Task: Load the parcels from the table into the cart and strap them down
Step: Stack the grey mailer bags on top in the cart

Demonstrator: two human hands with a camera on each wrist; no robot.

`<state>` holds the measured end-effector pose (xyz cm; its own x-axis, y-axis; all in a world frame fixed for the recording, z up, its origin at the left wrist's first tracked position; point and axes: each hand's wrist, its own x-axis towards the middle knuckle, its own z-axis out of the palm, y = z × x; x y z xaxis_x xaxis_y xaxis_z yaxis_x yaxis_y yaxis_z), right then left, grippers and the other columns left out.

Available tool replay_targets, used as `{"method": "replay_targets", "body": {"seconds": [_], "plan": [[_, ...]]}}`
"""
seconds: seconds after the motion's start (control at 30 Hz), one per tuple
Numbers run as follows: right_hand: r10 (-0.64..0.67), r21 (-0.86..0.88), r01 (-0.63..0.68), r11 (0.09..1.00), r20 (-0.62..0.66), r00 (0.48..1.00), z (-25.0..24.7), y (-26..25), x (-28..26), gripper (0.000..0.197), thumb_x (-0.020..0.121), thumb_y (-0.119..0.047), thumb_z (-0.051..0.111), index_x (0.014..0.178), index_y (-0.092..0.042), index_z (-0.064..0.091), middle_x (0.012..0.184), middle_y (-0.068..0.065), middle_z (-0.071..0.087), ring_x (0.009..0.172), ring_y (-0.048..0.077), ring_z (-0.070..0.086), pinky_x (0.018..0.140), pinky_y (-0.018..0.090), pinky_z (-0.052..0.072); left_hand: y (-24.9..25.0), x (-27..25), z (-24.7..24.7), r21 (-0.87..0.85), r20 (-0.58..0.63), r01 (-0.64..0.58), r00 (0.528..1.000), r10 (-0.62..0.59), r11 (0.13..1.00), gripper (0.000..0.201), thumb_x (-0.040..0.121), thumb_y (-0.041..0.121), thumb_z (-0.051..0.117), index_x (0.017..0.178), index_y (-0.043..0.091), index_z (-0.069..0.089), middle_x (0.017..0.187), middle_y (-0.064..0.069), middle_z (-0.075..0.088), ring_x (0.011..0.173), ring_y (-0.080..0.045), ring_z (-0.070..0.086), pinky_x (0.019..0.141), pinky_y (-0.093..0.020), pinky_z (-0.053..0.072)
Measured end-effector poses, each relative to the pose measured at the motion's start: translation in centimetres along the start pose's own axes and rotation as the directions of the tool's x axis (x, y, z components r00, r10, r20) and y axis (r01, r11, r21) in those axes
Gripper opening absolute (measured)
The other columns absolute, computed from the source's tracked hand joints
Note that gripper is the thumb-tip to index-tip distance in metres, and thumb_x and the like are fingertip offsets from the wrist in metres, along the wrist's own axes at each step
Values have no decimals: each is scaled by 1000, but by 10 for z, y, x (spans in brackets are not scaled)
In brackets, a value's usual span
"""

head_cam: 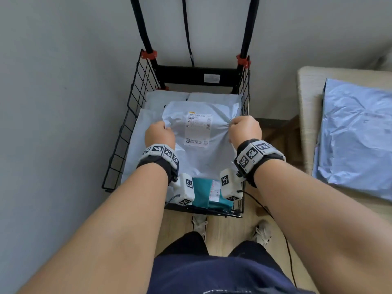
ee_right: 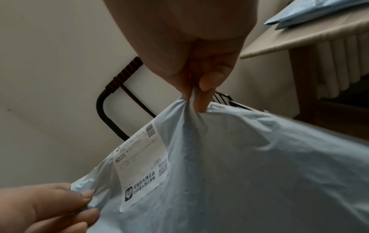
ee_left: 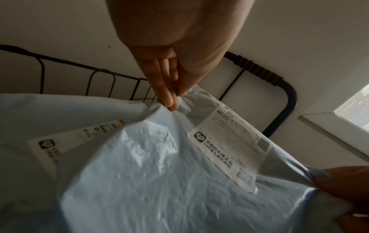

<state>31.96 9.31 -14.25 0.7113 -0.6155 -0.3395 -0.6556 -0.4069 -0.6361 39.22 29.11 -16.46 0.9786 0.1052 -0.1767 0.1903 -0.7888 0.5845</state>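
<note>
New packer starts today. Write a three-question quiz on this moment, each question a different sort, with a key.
1. True or false: the left hand is empty.
2. Which parcel do both hands pinch? A) the teal parcel B) the pale parcel labelled N035 C) the blue parcel on the table
3. Fill in: the strap hangs from the cart handle, not yet ____ over the load.

Key: 1 false; it and the right hand each pinch an edge. 2 B. 3 pulled.
</note>
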Motion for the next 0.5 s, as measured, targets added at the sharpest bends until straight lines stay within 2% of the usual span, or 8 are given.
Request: {"method": "replay_targets", "body": {"seconds": [0.1, 0.17, 0.2, 0.27, 0.37, 0.4, 0.43, 0.5], "plan": [[75, -18, -74, 997, 18, 997, 20, 11, 4, 31, 83, -1, 47, 87, -14, 75, 85, 11, 72, 81, 31, 70, 80, 36, 58, -16, 5, 10, 49, 98, 7, 995, -12, 999, 16, 85, 5, 47, 76, 4, 61, 80, -16, 66, 68, -28, 52, 57, -27, 38], [137, -50, -134, 990, 47, 990, 31, 19, 7, 30, 85, 0, 47, 93, -12, 74, 91, 12, 72, 86, 30, 69, 82, 34, 56, -22, 5, 16, 75, 195, 18, 980, -32, 997, 11, 83, 3, 49, 81, 1, 60, 89, -19, 66, 75, -31, 55, 64, -30, 40], [164, -85, -158, 984, 71, 984, 35, 22, 6, 28, 87, 1, 47, 96, -9, 72, 95, 12, 70, 89, 30, 67, 81, 30, 54, -24, 3, 18, 82, 241, 29, 969, -48, 996, 12, 85, 3, 49, 88, 3, 61, 96, -18, 66, 83, -33, 58, 68, -30, 40], [207, -158, -190, 969, 101, 973, 41, 27, 3, 25, 90, 0, 45, 106, -6, 64, 105, 15, 64, 97, 31, 61, 78, 28, 46, -25, -1, 22, 71, 306, 71, 948, -89, 995, 25, 88, 4, 46, 111, 4, 57, 110, -16, 63, 97, -33, 59, 73, -29, 40], [247, -138, -226, 964, 152, 957, 49, 36, -2, 43, 95, -3, 40, 137, -10, 45, 134, 16, 52, 122, 33, 51, 95, 34, 42, -27, -12, 24, 41, 393, 144, 908, -148, 989, 59, 90, 2, 41, 145, 18, 27, 112, -12, 56, 91, -31, 60, 70, -32, 45], [240, -107, -224, 969, 169, 956, 50, 39, -5, 50, 95, -3, 39, 143, -14, 40, 140, 14, 48, 125, 31, 49, 100, 35, 41, -28, -15, 25, 47, 426, 143, 892, -149, 989, 66, 90, 1, 39, 149, 23, 18, 110, -11, 54, 88, -30, 60, 69, -33, 46], [231, -74, -221, 973, 183, 956, 52, 42, -6, 54, 94, -1, 38, 146, -19, 37, 143, 11, 46, 127, 29, 48, 102, 35, 41, -30, -17, 26, 58, 461, 123, 877, -136, 991, 67, 91, 1, 39, 150, 25, 17, 112, -11, 54, 87, -28, 58, 67, -31, 44], [233, -80, -221, 972, 218, 948, 54, 47, -7, 56, 93, 1, 38, 144, -23, 43, 143, 7, 48, 127, 27, 50, 103, 32, 41, -33, -18, 30, 85, 523, 67, 846, -101, 994, 62, 93, 1, 40, 149, 22, 22, 127, -13, 54, 93, -27, 57, 64, -27, 41]]}}
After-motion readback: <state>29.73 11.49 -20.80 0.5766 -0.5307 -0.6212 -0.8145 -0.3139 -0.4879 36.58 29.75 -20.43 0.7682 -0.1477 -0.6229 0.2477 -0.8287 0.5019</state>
